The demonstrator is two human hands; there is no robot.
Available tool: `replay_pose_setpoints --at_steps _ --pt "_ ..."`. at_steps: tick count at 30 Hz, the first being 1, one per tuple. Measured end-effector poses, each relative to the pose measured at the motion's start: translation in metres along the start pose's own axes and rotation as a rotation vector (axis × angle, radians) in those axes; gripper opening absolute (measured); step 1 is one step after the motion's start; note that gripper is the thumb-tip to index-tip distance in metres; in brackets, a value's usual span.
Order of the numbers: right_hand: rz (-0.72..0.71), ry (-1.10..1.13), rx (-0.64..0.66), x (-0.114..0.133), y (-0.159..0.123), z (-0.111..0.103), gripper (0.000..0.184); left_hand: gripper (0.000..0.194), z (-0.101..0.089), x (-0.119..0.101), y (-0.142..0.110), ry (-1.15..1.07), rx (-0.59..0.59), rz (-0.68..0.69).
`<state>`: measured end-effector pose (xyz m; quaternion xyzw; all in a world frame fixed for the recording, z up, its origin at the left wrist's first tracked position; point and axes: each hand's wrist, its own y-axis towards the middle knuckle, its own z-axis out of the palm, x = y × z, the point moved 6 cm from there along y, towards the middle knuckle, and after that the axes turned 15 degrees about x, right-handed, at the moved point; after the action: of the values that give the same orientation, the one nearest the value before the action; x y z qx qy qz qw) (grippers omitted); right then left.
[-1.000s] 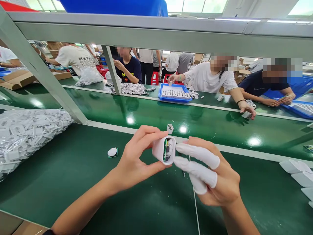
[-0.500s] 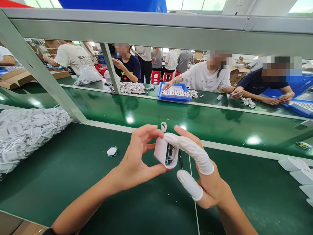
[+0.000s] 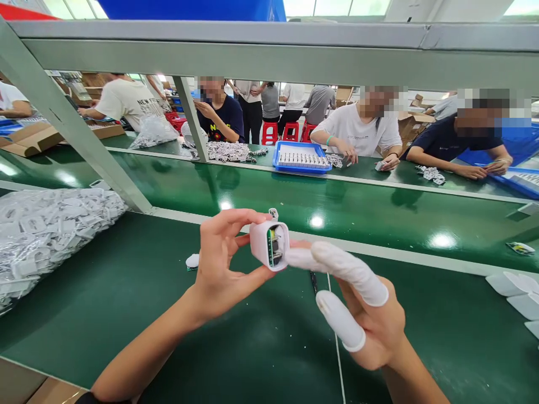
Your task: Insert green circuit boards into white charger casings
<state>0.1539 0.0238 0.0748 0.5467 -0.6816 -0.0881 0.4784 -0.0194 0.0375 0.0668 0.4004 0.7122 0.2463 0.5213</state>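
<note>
Over the green bench [image 3: 168, 336], the left hand's [image 3: 223, 258] grip is closed around the white housing [image 3: 259, 244], now farther left than a moment ago; a circuit board [image 3: 270, 247] sits inside. The right hand's [image 3: 357, 303] grip is open, a covered finger at the housing's rim. Across the belt [image 3: 252, 193], the blue tray [image 3: 301, 157] holds rows of white pieces [image 3: 303, 159], the co-worker's hand now away from it.

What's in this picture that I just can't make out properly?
All in the head view:
White housing: far end turned away from the camera.
Circuit board: partly hidden behind the left hand.
Thin black object: too small to identify; lower end meets the right hand.
White shells: cut off by the right edge.
Blue bin: cut off by the top edge.
</note>
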Motion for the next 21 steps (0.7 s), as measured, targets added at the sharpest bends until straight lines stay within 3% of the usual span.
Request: replay_pose_setpoints --at_steps 5,7,14,21 --pt "-0.061 -0.070 -0.141 0.004 -0.002 -0.008 0.041 0.074 -0.002 -0.001 0.002 -0.021 -0.002 0.003" --pt "-0.064 -0.055 -0.163 -0.001 -0.002 -0.009 0.044 0.077 0.001 -0.002 0.001 -0.046 0.012 0.018" --pt "0.006 -0.042 -0.003 -0.008 0.002 0.004 0.052 0.069 0.004 -0.003 -0.001 -0.031 0.007 0.006" --pt "-0.022 -0.163 -0.170 0.001 -0.001 -0.003 0.037 0.077 -0.001 -0.004 0.000 0.024 0.010 0.022"
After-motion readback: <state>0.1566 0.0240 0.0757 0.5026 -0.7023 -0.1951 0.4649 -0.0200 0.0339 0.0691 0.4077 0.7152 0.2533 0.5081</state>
